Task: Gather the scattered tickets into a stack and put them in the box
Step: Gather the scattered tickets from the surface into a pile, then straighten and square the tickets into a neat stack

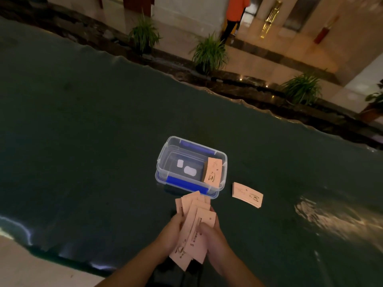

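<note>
Clear box, blue clips, open on dark table. Inside, at its right end: one ticket stack leaning on the wall, long axis running near to far. Second stack flat on table just right of box. Left hand and right hand both closed around loose fanned tickets, long axis pointing toward box.
</note>
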### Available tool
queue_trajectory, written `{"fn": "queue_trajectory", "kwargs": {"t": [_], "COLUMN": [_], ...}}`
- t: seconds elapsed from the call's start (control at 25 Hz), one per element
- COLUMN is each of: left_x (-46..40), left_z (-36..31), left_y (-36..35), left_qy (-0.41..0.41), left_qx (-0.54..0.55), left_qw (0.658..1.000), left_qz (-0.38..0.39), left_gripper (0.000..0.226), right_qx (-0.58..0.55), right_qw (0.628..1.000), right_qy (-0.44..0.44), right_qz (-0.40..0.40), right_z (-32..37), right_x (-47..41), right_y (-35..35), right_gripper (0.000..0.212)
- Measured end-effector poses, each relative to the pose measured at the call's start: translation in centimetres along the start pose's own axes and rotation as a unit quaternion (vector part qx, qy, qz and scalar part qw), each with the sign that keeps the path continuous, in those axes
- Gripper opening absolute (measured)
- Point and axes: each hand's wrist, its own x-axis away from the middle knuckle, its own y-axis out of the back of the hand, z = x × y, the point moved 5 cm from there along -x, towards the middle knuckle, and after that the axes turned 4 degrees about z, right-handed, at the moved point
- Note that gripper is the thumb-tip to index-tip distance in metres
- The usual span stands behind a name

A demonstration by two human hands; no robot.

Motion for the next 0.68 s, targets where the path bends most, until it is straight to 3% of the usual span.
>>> {"fn": "queue_trajectory", "kwargs": {"t": [0.12,0.28,0.56,0.68], "left_x": [0.5,0.6,-0.4,-0.6], "left_z": [-0.2,-0.5,-1.6,-3.3], "left_y": [-0.4,0.3,1.4,0.5], "left_qy": [0.017,-0.001,-0.019,-0.045], "left_qx": [-0.025,0.003,0.084,0.135], "left_qw": [0.999,1.000,0.996,0.990], "left_qz": [0.009,0.003,0.014,0.024], "left_gripper": [0.046,0.069,0.042,0.042], "right_qx": [0.003,0.020,0.120,0.054], "right_qw": [1.000,0.997,0.984,0.988], "right_qy": [0.021,0.072,0.124,0.140], "right_qz": [-0.023,0.005,0.050,0.033], "right_z": [0.6,1.9,4.3,5.6], "right_x": [0.5,0.8,2.1,2.9], "right_y": [-1.5,-3.7,-3.9,-2.2], "right_gripper": [0.055,0.077,0.068,0.063]}}
